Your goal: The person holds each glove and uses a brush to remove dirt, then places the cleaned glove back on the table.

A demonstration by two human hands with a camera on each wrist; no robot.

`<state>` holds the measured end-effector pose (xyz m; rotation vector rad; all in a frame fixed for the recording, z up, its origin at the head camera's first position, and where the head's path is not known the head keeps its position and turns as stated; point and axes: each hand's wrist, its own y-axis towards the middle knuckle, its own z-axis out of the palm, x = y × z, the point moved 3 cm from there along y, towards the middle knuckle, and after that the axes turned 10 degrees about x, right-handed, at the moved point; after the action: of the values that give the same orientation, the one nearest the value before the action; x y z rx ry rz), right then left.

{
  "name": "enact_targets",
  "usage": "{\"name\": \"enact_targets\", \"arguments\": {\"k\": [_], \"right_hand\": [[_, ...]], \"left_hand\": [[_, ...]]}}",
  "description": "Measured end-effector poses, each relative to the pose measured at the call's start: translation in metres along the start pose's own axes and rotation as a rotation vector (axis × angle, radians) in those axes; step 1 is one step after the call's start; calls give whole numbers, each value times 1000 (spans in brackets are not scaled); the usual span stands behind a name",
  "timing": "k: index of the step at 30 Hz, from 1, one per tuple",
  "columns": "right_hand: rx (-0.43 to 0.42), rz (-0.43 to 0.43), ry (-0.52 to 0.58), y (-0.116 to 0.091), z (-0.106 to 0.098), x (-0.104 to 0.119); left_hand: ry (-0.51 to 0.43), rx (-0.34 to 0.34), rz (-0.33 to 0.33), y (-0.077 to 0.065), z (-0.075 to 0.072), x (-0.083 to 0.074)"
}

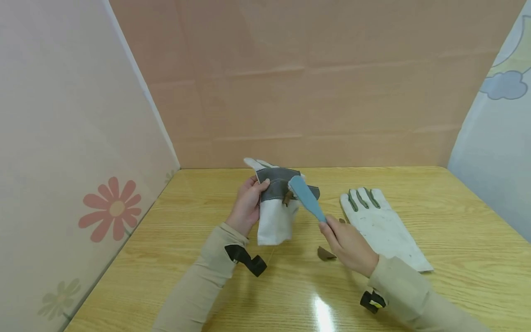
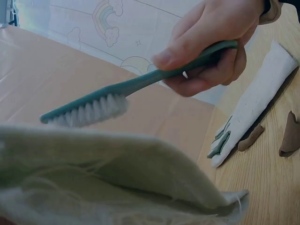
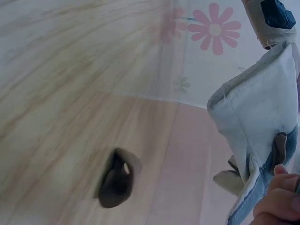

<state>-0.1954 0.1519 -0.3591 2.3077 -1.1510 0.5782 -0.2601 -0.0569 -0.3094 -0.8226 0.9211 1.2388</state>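
Observation:
My left hand (image 1: pixel 247 203) grips a white work glove (image 1: pixel 274 226) with a grey band, thumb on the band, holding it above the table. My right hand (image 1: pixel 350 244) holds the handle of a blue-green brush (image 1: pixel 308 198). The brush head reaches over the glove's grey part. Short white bristles (image 2: pixel 93 111) face down toward the fabric in the left wrist view; whether they touch it I cannot tell. A brown flake (image 1: pixel 287 198) hangs on the glove beside the brush head. In the right wrist view, the glove's cuff (image 3: pixel 253 89) gapes open.
A second white glove (image 1: pixel 386 230) with green strips between its fingers lies flat on the wooden table (image 1: pixel 166 258) to the right. Brown curled pieces (image 1: pixel 325 254) lie near it, one partly behind my right hand. A brown-pink panel (image 1: pixel 311 92) rises behind the table.

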Motion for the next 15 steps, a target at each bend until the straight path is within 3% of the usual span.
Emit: {"name": "enact_targets", "arguments": {"k": [6, 15], "right_hand": [[34, 3, -2, 5, 4, 3], [59, 65, -65, -3, 7, -8]], "left_hand": [[-10, 10, 2, 0, 1, 1], [-25, -17, 0, 1, -4, -4]]}}
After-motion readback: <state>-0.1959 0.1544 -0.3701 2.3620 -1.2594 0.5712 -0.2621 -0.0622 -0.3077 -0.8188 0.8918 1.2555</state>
